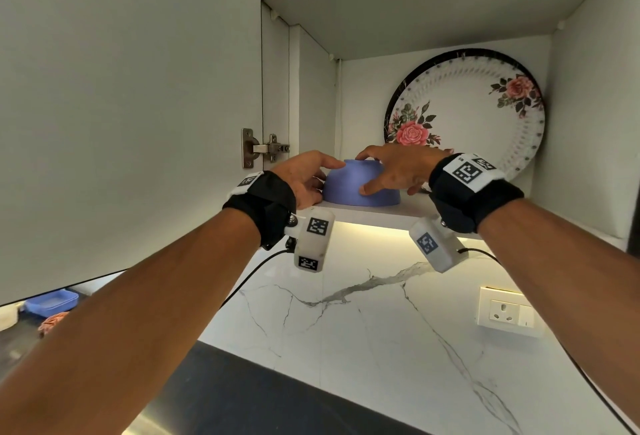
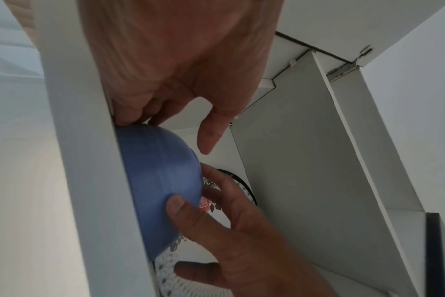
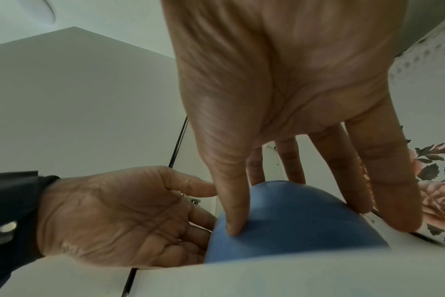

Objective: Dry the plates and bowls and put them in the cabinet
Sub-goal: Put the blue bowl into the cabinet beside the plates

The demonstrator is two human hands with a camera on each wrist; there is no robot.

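A blue bowl (image 1: 349, 188) (image 2: 160, 170) (image 3: 292, 221) stands upside down near the front edge of the cabinet's lower shelf (image 1: 408, 209). My right hand (image 1: 381, 171) (image 3: 305, 211) drapes over it, thumb pressed on the front wall and fingers spread over the top and far side. My left hand (image 1: 322, 175) (image 2: 170, 132) sits at the bowl's left side with loosely curled fingers touching it and the thumb held clear. A round floral plate (image 1: 478, 112) (image 2: 170, 275) (image 3: 440, 201) leans upright against the back wall, just behind and right of the bowl.
The open cabinet door (image 1: 121, 88) stands at the left on its hinge (image 1: 266, 149). An upper shelf (image 1: 415, 1) roofs the compartment. Below are a marble backsplash with a wall socket (image 1: 505, 310), a dark counter (image 1: 277, 393) and a blue tub (image 1: 52, 301) at far left.
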